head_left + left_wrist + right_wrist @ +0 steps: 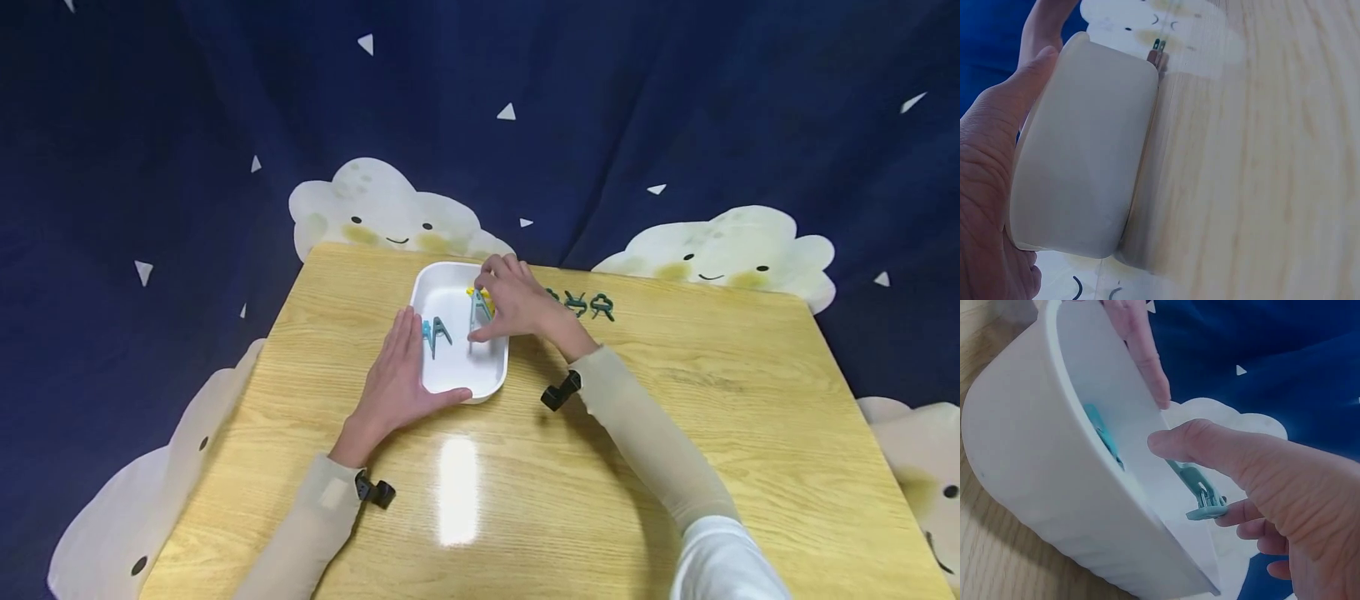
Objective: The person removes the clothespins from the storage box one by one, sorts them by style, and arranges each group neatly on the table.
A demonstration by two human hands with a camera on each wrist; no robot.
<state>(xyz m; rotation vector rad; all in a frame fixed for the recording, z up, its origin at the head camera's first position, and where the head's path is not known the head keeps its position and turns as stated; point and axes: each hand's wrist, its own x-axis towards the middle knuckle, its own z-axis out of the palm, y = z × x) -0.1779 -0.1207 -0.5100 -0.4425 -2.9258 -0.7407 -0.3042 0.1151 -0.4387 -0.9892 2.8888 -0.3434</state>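
A white rectangular tray (487, 379) sits on the wooden table. My left hand (408, 358) lies flat against the tray's left wall, fingers straight, with the thumb along its near corner; the left wrist view shows the palm (991, 162) on the wall (1085, 162). My right hand (487, 321) reaches over the tray's right side and pinches a teal clip (478, 310) between thumb and fingers, seen close in the right wrist view as the clip (1200, 490). Inside the tray lie blue and grey clips (435, 332). A yellow clip (476, 292) shows by my right fingers.
Dark green clips (588, 306) lie on the table just right of my right hand. The wooden table (675, 400) stretches wide to the right and toward me. A dark blue cloth with white clouds (712, 250) hangs behind.
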